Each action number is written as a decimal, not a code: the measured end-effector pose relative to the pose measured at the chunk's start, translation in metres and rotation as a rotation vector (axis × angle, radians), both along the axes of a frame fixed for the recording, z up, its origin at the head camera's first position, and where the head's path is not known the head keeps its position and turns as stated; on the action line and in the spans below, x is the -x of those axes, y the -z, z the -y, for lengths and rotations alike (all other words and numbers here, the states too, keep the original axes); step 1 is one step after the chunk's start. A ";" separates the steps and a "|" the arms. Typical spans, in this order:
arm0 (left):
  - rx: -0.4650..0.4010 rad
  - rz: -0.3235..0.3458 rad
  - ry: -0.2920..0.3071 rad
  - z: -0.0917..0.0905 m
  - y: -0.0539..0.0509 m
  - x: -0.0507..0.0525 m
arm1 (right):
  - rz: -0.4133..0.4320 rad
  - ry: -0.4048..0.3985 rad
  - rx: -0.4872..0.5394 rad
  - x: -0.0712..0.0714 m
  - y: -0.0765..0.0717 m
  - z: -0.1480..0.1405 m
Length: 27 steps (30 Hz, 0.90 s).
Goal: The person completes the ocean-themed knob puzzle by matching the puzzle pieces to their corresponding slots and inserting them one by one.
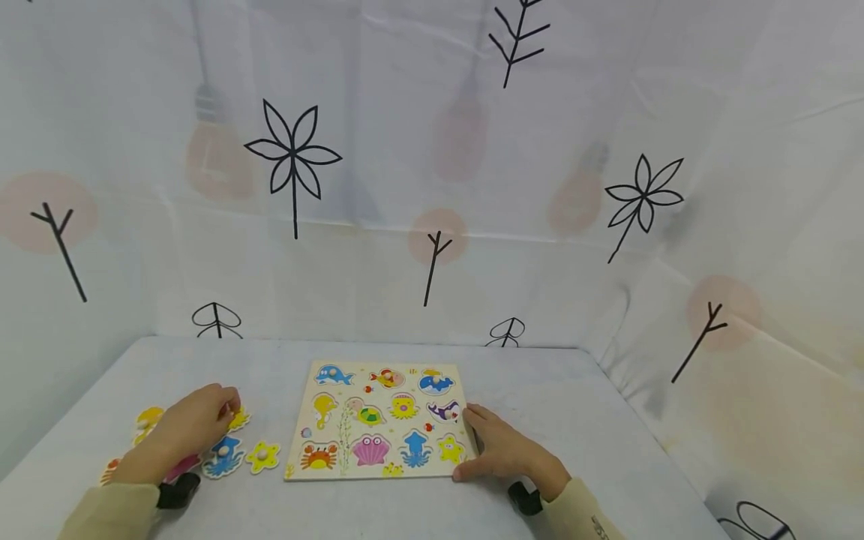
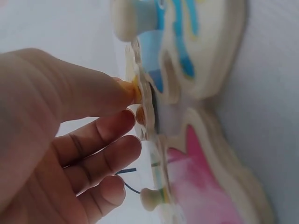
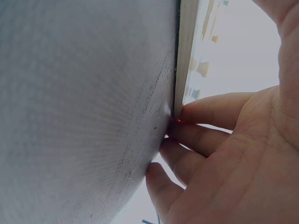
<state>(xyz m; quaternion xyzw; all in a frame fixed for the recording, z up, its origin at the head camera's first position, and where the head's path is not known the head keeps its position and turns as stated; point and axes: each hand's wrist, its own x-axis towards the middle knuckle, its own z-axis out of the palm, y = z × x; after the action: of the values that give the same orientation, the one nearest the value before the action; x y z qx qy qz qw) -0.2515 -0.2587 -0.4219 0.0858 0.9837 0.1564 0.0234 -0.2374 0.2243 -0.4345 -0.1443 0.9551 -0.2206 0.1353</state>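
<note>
In the head view my left hand (image 1: 185,427) is over the loose pieces at the left, fingertips at a yellow piece (image 1: 239,420). The left wrist view shows thumb and a finger pinching that piece's knob (image 2: 136,91), while the other fingers are loosely bent beside it. A blue piece (image 1: 223,457) and a yellow star (image 1: 262,456) lie close by. My right hand (image 1: 506,450) rests at the right edge of the puzzle board (image 1: 378,471), its fingertips touching the board's side (image 3: 187,51). Knobs show on several pieces in the board's upper part.
Around the left hand lie a yellow-orange piece (image 1: 147,421), a pink piece (image 1: 182,466), partly behind the wrist, and an orange piece (image 1: 110,471). The white table (image 1: 540,382) meets a patterned cloth (image 1: 378,285) behind and at the sides.
</note>
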 end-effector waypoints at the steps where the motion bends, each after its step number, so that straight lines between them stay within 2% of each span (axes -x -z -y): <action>1: 0.002 -0.006 0.001 0.000 0.000 0.000 | -0.001 0.001 0.000 0.000 0.000 0.000; 9: -0.018 -0.044 0.008 -0.009 -0.002 0.000 | 0.018 0.031 0.002 0.002 0.002 0.001; 19: 0.003 -0.124 0.086 -0.035 -0.001 -0.007 | -0.004 0.011 -0.022 0.002 0.003 0.000; 27: 0.012 -0.189 0.157 -0.063 -0.005 -0.014 | -0.007 0.015 -0.004 -0.001 -0.001 0.002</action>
<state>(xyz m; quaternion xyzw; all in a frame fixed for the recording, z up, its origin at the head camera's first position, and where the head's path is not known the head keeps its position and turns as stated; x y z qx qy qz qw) -0.2379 -0.1959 -0.4165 0.1769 0.9727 0.1393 -0.0566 -0.2359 0.2219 -0.4332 -0.1377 0.9571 -0.2190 0.1305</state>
